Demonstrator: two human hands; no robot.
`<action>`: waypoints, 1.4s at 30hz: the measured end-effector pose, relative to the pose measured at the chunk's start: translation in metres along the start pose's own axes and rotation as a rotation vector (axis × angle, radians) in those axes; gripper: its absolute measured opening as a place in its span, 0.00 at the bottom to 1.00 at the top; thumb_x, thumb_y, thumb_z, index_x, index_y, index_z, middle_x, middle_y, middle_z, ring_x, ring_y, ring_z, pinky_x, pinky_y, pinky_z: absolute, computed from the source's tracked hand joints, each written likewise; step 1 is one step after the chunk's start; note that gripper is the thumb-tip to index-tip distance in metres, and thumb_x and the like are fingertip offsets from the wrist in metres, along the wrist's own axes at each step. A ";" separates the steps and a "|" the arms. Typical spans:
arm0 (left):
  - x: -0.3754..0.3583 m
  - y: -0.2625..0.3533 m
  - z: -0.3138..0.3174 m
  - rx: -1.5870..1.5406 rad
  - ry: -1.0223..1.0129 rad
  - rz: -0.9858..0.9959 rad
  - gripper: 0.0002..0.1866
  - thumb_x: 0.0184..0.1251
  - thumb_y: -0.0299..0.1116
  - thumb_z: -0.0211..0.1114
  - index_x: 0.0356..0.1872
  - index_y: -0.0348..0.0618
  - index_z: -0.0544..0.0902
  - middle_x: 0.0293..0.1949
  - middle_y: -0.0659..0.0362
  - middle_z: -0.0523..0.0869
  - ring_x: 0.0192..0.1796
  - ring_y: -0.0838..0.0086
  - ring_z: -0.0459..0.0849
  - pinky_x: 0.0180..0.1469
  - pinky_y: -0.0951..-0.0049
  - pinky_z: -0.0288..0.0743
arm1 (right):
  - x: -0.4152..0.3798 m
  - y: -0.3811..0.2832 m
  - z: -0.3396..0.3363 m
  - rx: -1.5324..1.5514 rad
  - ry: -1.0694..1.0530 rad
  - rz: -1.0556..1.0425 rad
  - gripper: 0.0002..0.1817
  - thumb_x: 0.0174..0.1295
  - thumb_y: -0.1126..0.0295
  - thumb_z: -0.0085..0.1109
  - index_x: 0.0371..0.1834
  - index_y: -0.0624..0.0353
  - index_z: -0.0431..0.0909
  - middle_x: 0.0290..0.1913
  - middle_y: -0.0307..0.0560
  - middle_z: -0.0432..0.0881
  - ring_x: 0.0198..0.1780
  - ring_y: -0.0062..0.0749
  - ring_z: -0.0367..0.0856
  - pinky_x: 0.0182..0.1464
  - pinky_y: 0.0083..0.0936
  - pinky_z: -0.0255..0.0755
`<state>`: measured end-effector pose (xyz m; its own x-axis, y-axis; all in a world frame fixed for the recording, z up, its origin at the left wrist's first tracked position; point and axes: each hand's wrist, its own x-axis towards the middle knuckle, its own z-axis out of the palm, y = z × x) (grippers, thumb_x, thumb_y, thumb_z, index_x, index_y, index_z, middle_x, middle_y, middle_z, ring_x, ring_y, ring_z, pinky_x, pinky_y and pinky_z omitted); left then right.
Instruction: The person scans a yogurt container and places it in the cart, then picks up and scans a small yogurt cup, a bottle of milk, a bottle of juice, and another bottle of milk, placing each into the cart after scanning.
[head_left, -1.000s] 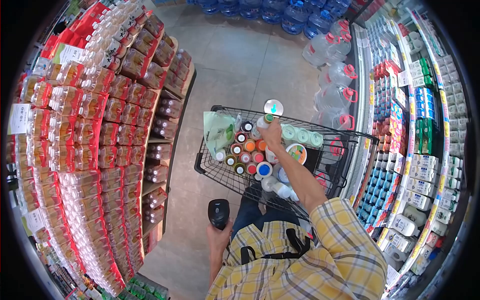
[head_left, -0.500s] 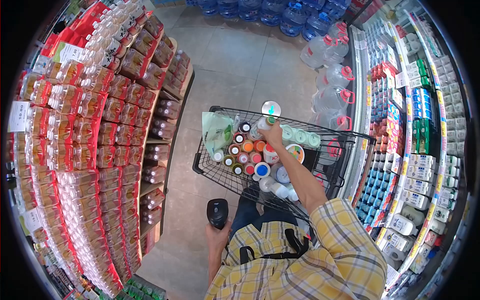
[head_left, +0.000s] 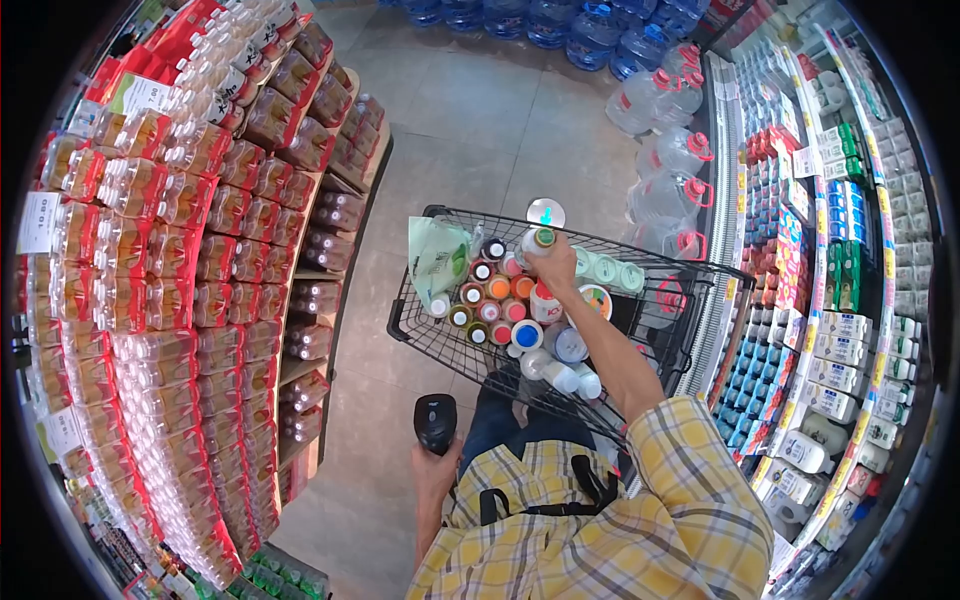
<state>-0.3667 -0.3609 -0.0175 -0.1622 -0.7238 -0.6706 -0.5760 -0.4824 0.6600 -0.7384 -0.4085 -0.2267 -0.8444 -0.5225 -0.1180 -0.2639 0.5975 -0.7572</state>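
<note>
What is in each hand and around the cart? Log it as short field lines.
Setting: shop aisle.
Left hand: grip shut on the black scanner, held low near the body.
Right hand: grip shut on a bottle with a green and orange cap, over the cart.
Cart: black wire, holds many upright bottles with coloured caps and a green bag.
Left side: shelves of shrink-wrapped bottle packs.
Right side: large water jugs.
</note>
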 end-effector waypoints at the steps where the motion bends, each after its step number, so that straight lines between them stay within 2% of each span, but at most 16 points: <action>1: 0.001 -0.002 0.000 0.006 -0.012 0.002 0.12 0.59 0.34 0.71 0.31 0.33 0.83 0.18 0.60 0.82 0.20 0.79 0.80 0.24 0.76 0.72 | 0.000 -0.002 -0.002 -0.017 -0.013 -0.008 0.36 0.40 0.62 0.77 0.55 0.65 0.73 0.43 0.64 0.85 0.47 0.58 0.84 0.51 0.44 0.78; 3: 0.004 -0.007 -0.002 0.020 -0.034 0.006 0.13 0.59 0.34 0.73 0.36 0.33 0.84 0.21 0.61 0.82 0.20 0.78 0.80 0.23 0.77 0.73 | -0.001 -0.002 -0.002 -0.033 -0.013 -0.048 0.36 0.41 0.64 0.76 0.56 0.64 0.73 0.44 0.63 0.85 0.47 0.58 0.84 0.51 0.43 0.78; 5: 0.005 -0.009 -0.002 0.005 -0.027 0.007 0.13 0.59 0.35 0.73 0.35 0.33 0.84 0.21 0.61 0.82 0.20 0.78 0.80 0.23 0.77 0.73 | -0.003 0.005 0.001 -0.033 0.010 -0.116 0.36 0.41 0.66 0.75 0.57 0.64 0.73 0.44 0.63 0.85 0.48 0.58 0.84 0.51 0.43 0.77; 8: 0.004 -0.009 -0.001 -0.014 -0.022 -0.002 0.13 0.59 0.35 0.74 0.35 0.33 0.84 0.21 0.60 0.82 0.20 0.78 0.80 0.23 0.77 0.73 | -0.004 0.014 0.003 0.024 0.037 -0.147 0.34 0.40 0.65 0.75 0.54 0.64 0.75 0.44 0.58 0.86 0.48 0.52 0.85 0.50 0.38 0.78; 11: 0.005 -0.008 -0.001 -0.005 -0.032 -0.012 0.13 0.59 0.34 0.74 0.35 0.33 0.84 0.21 0.60 0.82 0.20 0.78 0.80 0.23 0.77 0.73 | -0.008 0.008 0.003 0.077 0.061 -0.157 0.34 0.41 0.65 0.75 0.54 0.64 0.75 0.43 0.59 0.86 0.47 0.52 0.86 0.50 0.39 0.78; 14: 0.007 -0.007 0.000 0.011 -0.043 -0.004 0.13 0.59 0.34 0.73 0.35 0.33 0.85 0.21 0.60 0.83 0.20 0.78 0.80 0.23 0.78 0.72 | -0.006 -0.003 0.004 0.100 0.003 -0.041 0.35 0.42 0.66 0.75 0.57 0.63 0.72 0.46 0.63 0.84 0.49 0.58 0.83 0.52 0.43 0.77; 17: 0.009 -0.008 0.001 0.011 -0.039 0.016 0.12 0.59 0.33 0.73 0.35 0.33 0.85 0.21 0.60 0.83 0.20 0.79 0.80 0.23 0.78 0.72 | -0.004 -0.008 0.011 0.065 0.030 -0.010 0.32 0.43 0.62 0.75 0.50 0.66 0.75 0.42 0.61 0.86 0.46 0.55 0.85 0.50 0.42 0.78; 20: 0.009 -0.007 0.000 -0.005 -0.035 0.010 0.12 0.59 0.33 0.73 0.36 0.34 0.85 0.21 0.60 0.83 0.20 0.79 0.80 0.23 0.78 0.72 | -0.001 -0.011 0.014 0.005 -0.006 0.093 0.32 0.43 0.60 0.76 0.48 0.69 0.74 0.42 0.65 0.85 0.46 0.57 0.85 0.50 0.43 0.78; 24: 0.007 -0.002 0.001 -0.034 0.002 0.008 0.11 0.57 0.34 0.71 0.29 0.34 0.83 0.17 0.59 0.82 0.19 0.79 0.80 0.24 0.75 0.71 | 0.000 -0.004 0.021 -0.038 0.008 0.088 0.35 0.42 0.57 0.78 0.47 0.73 0.74 0.41 0.69 0.84 0.45 0.60 0.85 0.50 0.44 0.78; 30: 0.006 -0.002 0.004 -0.046 -0.009 0.005 0.12 0.58 0.34 0.71 0.30 0.33 0.83 0.17 0.59 0.82 0.20 0.78 0.81 0.24 0.75 0.72 | 0.007 0.004 0.016 -0.023 -0.077 0.109 0.39 0.40 0.58 0.79 0.49 0.74 0.71 0.43 0.70 0.84 0.47 0.61 0.84 0.50 0.44 0.78; 33: 0.008 -0.010 0.003 -0.033 -0.034 0.018 0.12 0.59 0.32 0.73 0.36 0.32 0.84 0.22 0.60 0.83 0.20 0.78 0.81 0.22 0.78 0.72 | 0.005 0.009 0.015 -0.005 -0.046 0.091 0.40 0.38 0.56 0.80 0.48 0.75 0.71 0.43 0.71 0.84 0.47 0.61 0.84 0.50 0.44 0.78; 35: 0.007 -0.008 0.004 -0.039 -0.030 0.025 0.12 0.59 0.32 0.73 0.36 0.32 0.84 0.22 0.60 0.83 0.20 0.78 0.81 0.22 0.78 0.72 | 0.005 0.014 0.016 0.010 -0.032 0.131 0.41 0.38 0.54 0.80 0.48 0.75 0.71 0.43 0.71 0.84 0.47 0.61 0.84 0.51 0.44 0.78; 38: 0.007 -0.009 0.003 -0.038 -0.033 0.025 0.12 0.59 0.32 0.73 0.36 0.33 0.84 0.22 0.60 0.83 0.20 0.78 0.81 0.22 0.78 0.72 | 0.007 0.018 0.011 -0.008 -0.049 0.172 0.42 0.39 0.51 0.79 0.48 0.74 0.72 0.43 0.67 0.84 0.47 0.54 0.85 0.51 0.39 0.78; 42: 0.004 -0.003 0.006 -0.059 -0.013 0.012 0.12 0.58 0.34 0.72 0.32 0.33 0.84 0.18 0.59 0.82 0.20 0.78 0.81 0.24 0.75 0.71 | 0.011 0.026 0.011 -0.060 -0.023 0.211 0.42 0.42 0.49 0.78 0.49 0.77 0.72 0.44 0.69 0.84 0.48 0.57 0.85 0.50 0.41 0.77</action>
<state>-0.3701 -0.3597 -0.0242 -0.1800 -0.7234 -0.6666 -0.5260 -0.5018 0.6867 -0.7496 -0.4057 -0.2544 -0.8730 -0.3959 -0.2849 -0.1106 0.7297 -0.6748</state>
